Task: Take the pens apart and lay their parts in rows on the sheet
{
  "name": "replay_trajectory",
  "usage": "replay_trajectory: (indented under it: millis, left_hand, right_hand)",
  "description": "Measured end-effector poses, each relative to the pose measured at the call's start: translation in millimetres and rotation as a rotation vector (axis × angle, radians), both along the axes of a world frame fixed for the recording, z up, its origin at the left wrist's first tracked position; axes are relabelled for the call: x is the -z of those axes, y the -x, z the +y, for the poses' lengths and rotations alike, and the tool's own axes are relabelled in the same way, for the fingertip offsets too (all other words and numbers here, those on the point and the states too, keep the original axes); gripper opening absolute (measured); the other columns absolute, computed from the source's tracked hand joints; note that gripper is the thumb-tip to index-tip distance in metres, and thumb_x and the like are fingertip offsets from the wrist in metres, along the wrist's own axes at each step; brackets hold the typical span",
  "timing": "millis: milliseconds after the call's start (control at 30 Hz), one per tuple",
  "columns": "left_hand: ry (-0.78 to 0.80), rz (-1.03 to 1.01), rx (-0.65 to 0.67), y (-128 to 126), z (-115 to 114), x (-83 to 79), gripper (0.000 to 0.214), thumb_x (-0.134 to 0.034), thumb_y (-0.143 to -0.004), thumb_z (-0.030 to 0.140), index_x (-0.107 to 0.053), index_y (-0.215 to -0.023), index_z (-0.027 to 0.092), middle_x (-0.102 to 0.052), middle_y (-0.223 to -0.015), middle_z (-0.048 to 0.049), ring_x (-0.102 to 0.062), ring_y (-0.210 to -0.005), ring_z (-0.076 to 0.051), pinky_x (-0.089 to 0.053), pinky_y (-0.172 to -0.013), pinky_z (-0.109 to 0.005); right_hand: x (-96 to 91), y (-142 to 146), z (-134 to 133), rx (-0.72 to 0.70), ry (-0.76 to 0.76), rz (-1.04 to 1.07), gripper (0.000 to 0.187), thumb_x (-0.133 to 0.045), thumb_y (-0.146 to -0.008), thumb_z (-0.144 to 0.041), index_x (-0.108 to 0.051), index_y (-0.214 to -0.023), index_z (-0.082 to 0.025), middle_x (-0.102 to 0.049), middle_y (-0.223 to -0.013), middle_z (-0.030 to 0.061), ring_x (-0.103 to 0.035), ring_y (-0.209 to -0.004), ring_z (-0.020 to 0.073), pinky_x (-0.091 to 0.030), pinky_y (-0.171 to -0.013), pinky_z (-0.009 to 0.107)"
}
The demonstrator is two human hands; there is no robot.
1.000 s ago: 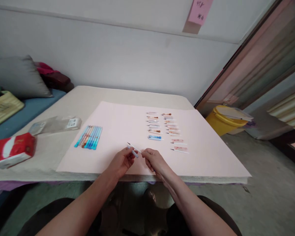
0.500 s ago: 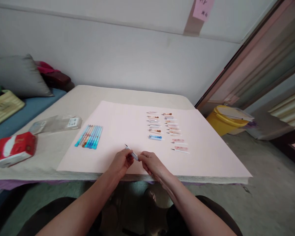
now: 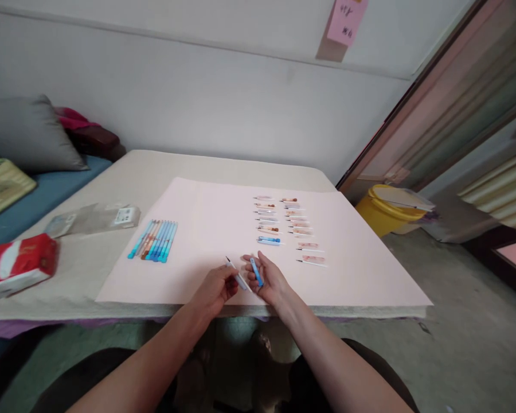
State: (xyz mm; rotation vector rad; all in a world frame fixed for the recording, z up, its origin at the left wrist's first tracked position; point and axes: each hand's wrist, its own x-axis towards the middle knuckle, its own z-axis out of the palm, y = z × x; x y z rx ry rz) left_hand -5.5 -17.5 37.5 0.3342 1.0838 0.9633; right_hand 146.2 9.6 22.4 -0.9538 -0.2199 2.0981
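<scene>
Left hand (image 3: 215, 288): we pinch a refill (image 3: 240, 277), presumably sparing its tip (image 3: 227, 258); right hand (image 3: 270, 279): we cradle a blue tube (image 3: 256, 272).

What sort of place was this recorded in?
Probably a lived-in room, perhaps at home, used for handwork: a grey cushion leans on a blue seat or bed at the left, and pen parts lie in rows on a pale pink sheet.

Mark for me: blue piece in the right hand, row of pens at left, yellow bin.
Blue piece (image 3: 257, 272): head view, middle of its length.
Row of pens (image 3: 157, 241): head view, barrels mid-row.
Yellow bin (image 3: 372, 215): head view, its side wall.
</scene>
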Motion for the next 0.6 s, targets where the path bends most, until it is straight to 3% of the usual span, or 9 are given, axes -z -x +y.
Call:
replay_trajectory:
  millis: [200,400,600]
  left_hand:
    - [-0.045,0.044,0.055,-2,-2,-2.5,0.014,-0.064,-0.064,0.017,-0.062,-0.076,0.011,-0.060,-0.064,-0.0022,-0.052,-0.050,-0.006,-0.041,-0.047,-0.017]
    - [-0.098,0.108,0.099,-6,-5,8.5,0.019,-0.066,-0.064,0.024,-0.063,-0.079,0.012,-0.060,-0.065,-0.0014,-0.050,-0.051,-0.006,-0.040,-0.049,-0.018]
    - [-0.114,0.150,0.074,-6,-3,15.3,0.017,-0.066,-0.063,0.023,-0.063,-0.076,0.012,-0.060,-0.063,-0.0019,-0.052,-0.052,-0.008,-0.040,-0.050,-0.020]
  right_hand:
    - [6.8,11,2,0.026,0.031,-0.056,0.020,-0.052,-0.081,-0.025,-0.062,-0.090,-0.010,-0.063,-0.066,0.0034,-0.053,-0.049,0.0086,-0.034,-0.040,0.017]
    - [11.2,26,-1,0.024,-0.049,-0.151,0.010,-0.061,-0.069,-0.017,-0.064,-0.077,-0.011,-0.064,-0.063,0.0021,-0.056,-0.053,0.0113,-0.042,-0.051,0.022]
    - [13.1,36,-6,0.070,-0.191,-0.273,0.019,-0.063,-0.056,-0.011,-0.067,-0.074,-0.011,-0.065,-0.063,0.0018,-0.055,-0.055,0.0121,-0.040,-0.052,0.023]
